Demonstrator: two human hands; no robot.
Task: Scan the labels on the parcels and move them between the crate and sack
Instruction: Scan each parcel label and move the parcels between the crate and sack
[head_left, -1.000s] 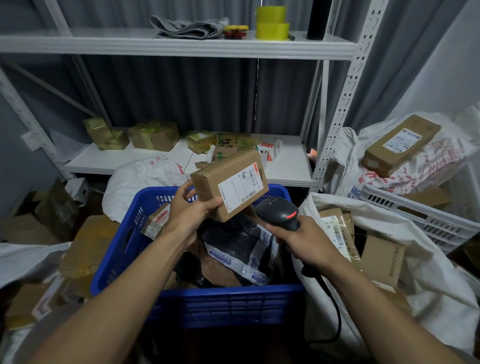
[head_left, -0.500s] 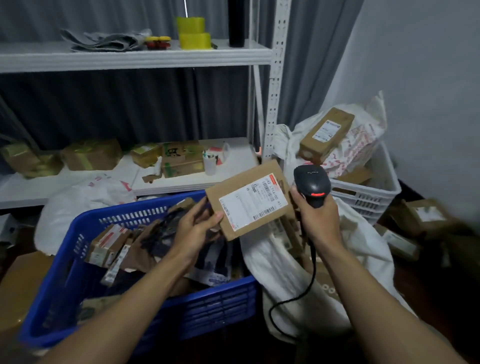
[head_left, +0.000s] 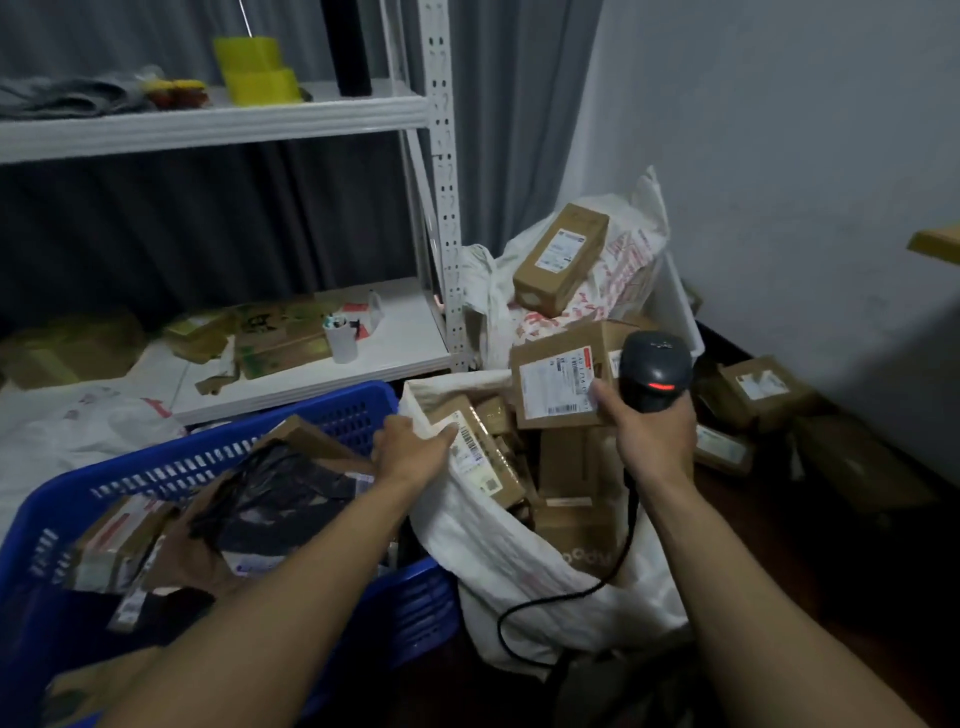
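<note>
The blue crate (head_left: 291, 432) at lower left holds brown boxes and a black plastic mailer (head_left: 280, 499). To its right the white sack (head_left: 498, 556) stands open, full of cardboard parcels. The brown parcel with a white label (head_left: 558, 384) lies on top of the pile in the sack, free of my left hand. My left hand (head_left: 410, 449) reaches over the sack's near rim with fingers stretched out, holding nothing. My right hand (head_left: 649, 434) grips the black barcode scanner (head_left: 655, 364), its red light lit, just right of that parcel. The scanner's cable hangs down over the sack.
A white metal rack (head_left: 441, 208) stands behind the crate, its lower shelf carrying boxes and a white cup (head_left: 340, 340). Behind the sack, a long box (head_left: 561, 257) lies on a printed bag. More boxes (head_left: 758, 387) sit on the floor by the right wall.
My left hand carried the labelled parcel right from above the crate and let it go on the sack's pile. The scanner hand moved right with it, and my view swung right.
</note>
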